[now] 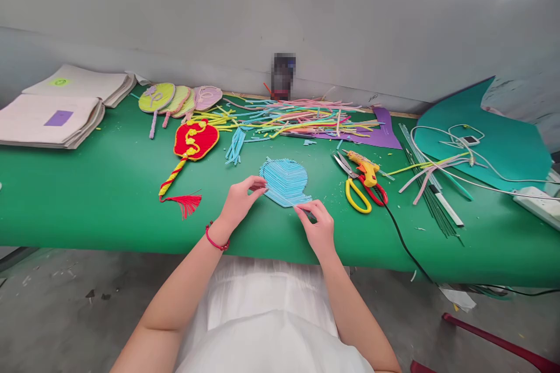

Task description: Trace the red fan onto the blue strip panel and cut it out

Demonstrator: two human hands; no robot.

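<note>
We had the blue piece (pixel 286 178) flat on the worktop (pixel 131 215), approx. centre, directly beyond & btwn our hands. Roughly round, so no clear long axis; its middle seam ran away from us. L hand (pixel 240 201) was at its left edge, R hand (pixel 318 227) at the near-right corner; neither was nearer, both touched. Fingers of both looked pinched on the rim; a separate strip there, we couldn't tell.

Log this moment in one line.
Left hand: at left edge of blue piece | Right hand: at its lower right edge | Scissors, glue gun: right of piece
</note>
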